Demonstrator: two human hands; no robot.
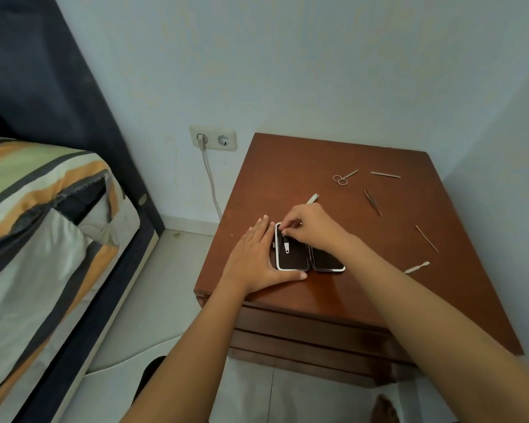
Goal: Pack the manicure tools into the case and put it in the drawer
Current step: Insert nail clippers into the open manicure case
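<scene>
A small manicure case (324,260) lies open and flat on the brown nightstand (287,166), dark inside with a white rim. My left hand (255,257) rests flat against its left edge, thumb along the front. My right hand (310,225) pinches the top of a small silver tool (286,246) lying in the case's left half. Loose on the top lie small scissors (344,177), a nail file (385,174), tweezers (372,202), a thin stick (426,238), a pusher (417,267) and another metal tool (312,199) behind my right hand.
The nightstand's drawers (303,334) are closed at the front, below the top. A bed with striped bedding (43,227) stands to the left. A wall socket (213,138) with a plugged cable sits behind. Pale walls close off the back and right.
</scene>
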